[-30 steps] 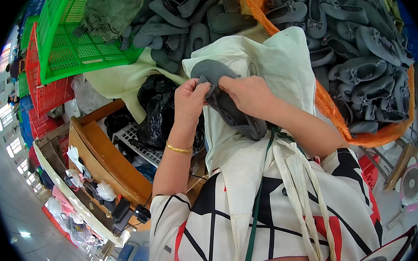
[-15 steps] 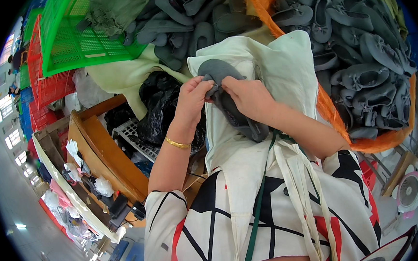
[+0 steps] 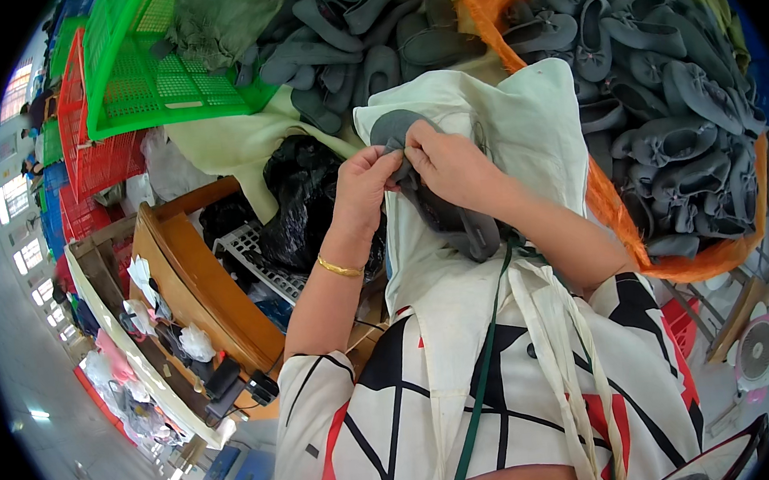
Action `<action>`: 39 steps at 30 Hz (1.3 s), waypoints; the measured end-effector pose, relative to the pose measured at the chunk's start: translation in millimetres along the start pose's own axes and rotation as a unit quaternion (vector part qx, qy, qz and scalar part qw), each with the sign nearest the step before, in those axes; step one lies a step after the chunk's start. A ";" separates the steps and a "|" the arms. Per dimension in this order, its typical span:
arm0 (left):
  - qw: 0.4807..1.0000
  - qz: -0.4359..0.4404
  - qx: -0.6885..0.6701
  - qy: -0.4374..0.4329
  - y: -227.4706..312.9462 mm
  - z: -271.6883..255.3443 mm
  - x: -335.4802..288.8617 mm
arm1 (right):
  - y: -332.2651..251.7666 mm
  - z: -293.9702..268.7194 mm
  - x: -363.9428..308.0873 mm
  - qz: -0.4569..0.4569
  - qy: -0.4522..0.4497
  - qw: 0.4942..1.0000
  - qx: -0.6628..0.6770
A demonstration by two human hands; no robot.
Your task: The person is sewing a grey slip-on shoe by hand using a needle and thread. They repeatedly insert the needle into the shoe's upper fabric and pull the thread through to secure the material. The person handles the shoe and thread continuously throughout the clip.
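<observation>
A dark grey fabric shoe (image 3: 458,226) rests on the white cloth (image 3: 527,110) over my lap, its toe pointing away from me. My left hand (image 3: 367,183) pinches the shoe's upper near the toe, thumb and fingertips pressed together. Close beside it, my right hand (image 3: 446,164) is closed on the same spot, fingertips nearly touching the left ones. What exactly sits between the fingertips, perhaps the bow, is mostly hidden by the fingers.
An orange sack (image 3: 620,223) full of grey shoes (image 3: 663,140) stands at the right. More grey shoes (image 3: 327,57) are heaped ahead. At the left are a green plastic basket (image 3: 182,80), a black plastic bag (image 3: 302,210) and a wooden drawer (image 3: 194,262). A fan (image 3: 758,348) stands at the lower right.
Both hands stay at the shoe's toe; the right fingertips have shifted slightly, bending more over the upper. The whole view has moved a little.
</observation>
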State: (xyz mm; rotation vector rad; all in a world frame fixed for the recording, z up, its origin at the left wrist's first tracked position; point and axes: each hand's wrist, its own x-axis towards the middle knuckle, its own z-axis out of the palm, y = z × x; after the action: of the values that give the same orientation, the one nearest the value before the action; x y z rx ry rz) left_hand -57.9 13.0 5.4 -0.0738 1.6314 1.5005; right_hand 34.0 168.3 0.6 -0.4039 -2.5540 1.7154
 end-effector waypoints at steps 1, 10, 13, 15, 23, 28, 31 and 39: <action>1.000 0.009 -0.001 0.000 -0.9 -0.1 -0.2 | -1.3 -5.1 -1.0 -0.023 0.012 0.999 -0.023; 0.995 0.062 0.076 0.001 -3.0 6.5 1.3 | 7.1 12.4 25.0 -0.172 0.225 0.958 0.033; 0.994 0.066 0.092 0.013 -5.7 7.0 4.3 | -20.3 -23.0 26.2 0.076 0.023 0.924 0.373; 0.993 0.068 0.097 0.013 -3.8 5.8 4.8 | -7.4 -37.9 20.5 0.138 -0.046 0.893 0.425; 0.990 0.094 0.098 0.038 -2.6 8.8 -4.6 | 123.5 -251.7 -54.4 -0.019 0.245 0.718 0.651; 0.990 0.099 0.101 0.013 -4.2 11.4 3.8 | 135.9 -382.7 -123.2 -0.130 0.745 0.527 0.387; 0.990 0.102 0.099 0.007 -3.4 16.9 4.8 | 139.7 -337.1 -108.4 -0.013 0.591 0.799 0.111; 0.973 0.100 0.177 0.112 -13.1 -6.6 -21.8 | 61.6 -94.6 -28.1 -0.153 0.069 0.973 -0.157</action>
State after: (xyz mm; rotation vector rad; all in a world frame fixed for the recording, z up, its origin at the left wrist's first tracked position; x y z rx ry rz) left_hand -40.9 -6.8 7.9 0.1283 2.1216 1.3607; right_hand 89.5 269.1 -15.8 -0.1209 -2.6185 1.1447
